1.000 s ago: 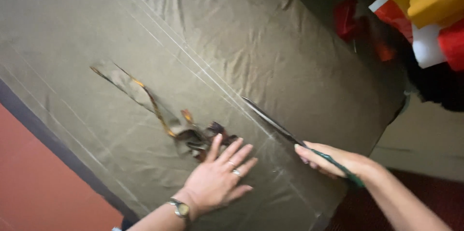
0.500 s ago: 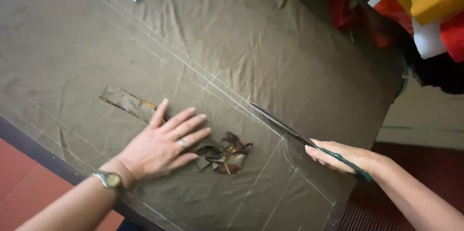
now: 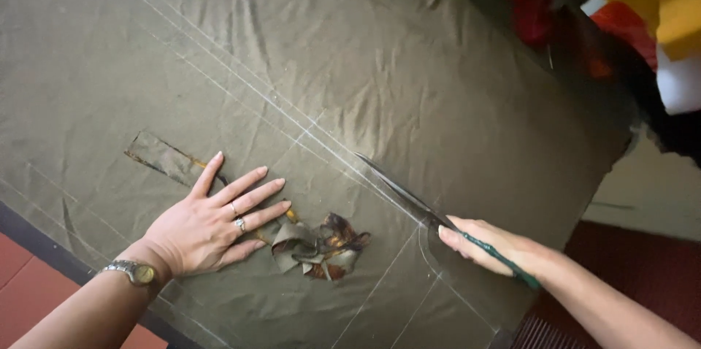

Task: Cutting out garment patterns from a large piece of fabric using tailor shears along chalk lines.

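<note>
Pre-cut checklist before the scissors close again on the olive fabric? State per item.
1. Left hand flat on the olive fabric, off the cut line: ok.
2. Right hand gripping the scissors handles: ok.
3. Blades lying along the chalk line: ok.
4. Bunched fabric strip lies beside the blades, not across them: ok.
5. Fabric ahead of the tips is lightly wrinkled: not ok.
6. Lower blade under the fabric: cannot tell.

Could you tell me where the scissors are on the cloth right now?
In the head view, the scissors are right of centre, held in the right hand, with the blades along a chalk line on the olive fabric.
</note>
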